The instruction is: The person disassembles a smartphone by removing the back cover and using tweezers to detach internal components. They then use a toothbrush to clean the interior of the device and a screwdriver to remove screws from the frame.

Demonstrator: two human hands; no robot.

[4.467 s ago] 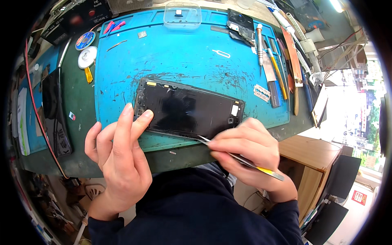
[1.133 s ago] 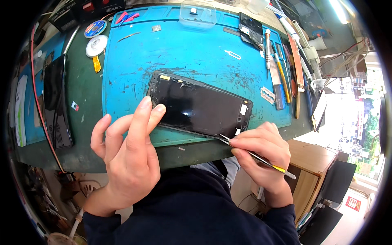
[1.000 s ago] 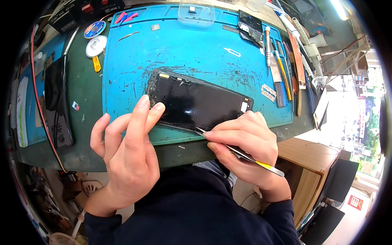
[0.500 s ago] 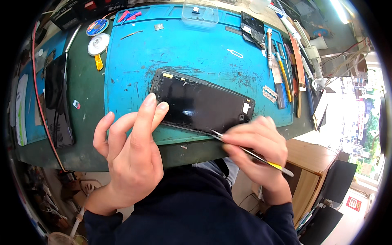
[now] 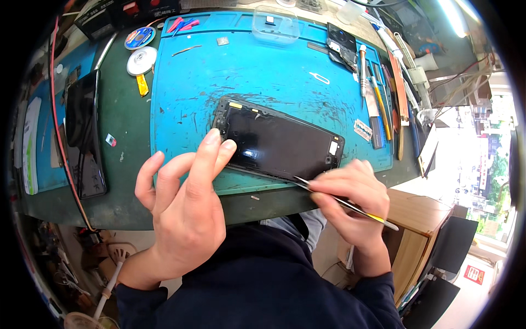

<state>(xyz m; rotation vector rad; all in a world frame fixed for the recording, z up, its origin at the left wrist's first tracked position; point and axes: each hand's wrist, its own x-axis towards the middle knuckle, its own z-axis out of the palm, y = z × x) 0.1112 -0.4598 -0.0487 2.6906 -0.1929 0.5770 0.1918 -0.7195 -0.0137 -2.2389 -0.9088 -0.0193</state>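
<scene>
A black phone frame (image 5: pixel 276 143) with a shiny dark panel lies at a slant on the blue work mat (image 5: pixel 263 71). My left hand (image 5: pixel 189 203) grips the frame's left end between thumb and index finger; its other fingers are spread and bent above the table's near edge. My right hand (image 5: pixel 356 203) is closed around slim metal tweezers (image 5: pixel 353 206) with a yellow patch. Their tip points left and meets the frame's near long edge, toward its right end; whether it touches is too small to tell. Small yellow and white patches show at the frame's ends.
Another black phone (image 5: pixel 85 134) lies at left beside a red cable (image 5: pixel 60 126). Solder wick reels (image 5: pixel 141 37), a clear box (image 5: pixel 275 32), a SIM pin (image 5: pixel 319 78), a razor blade (image 5: pixel 362 130) and a screwdriver (image 5: pixel 362 68) surround the work. A wooden cabinet (image 5: pixel 419 203) stands at lower right.
The whole view has shifted slightly, so things sit a little farther right. The tweezers' tip has slid a short way rightward along the frame's near edge. My left hand keeps its grip.
</scene>
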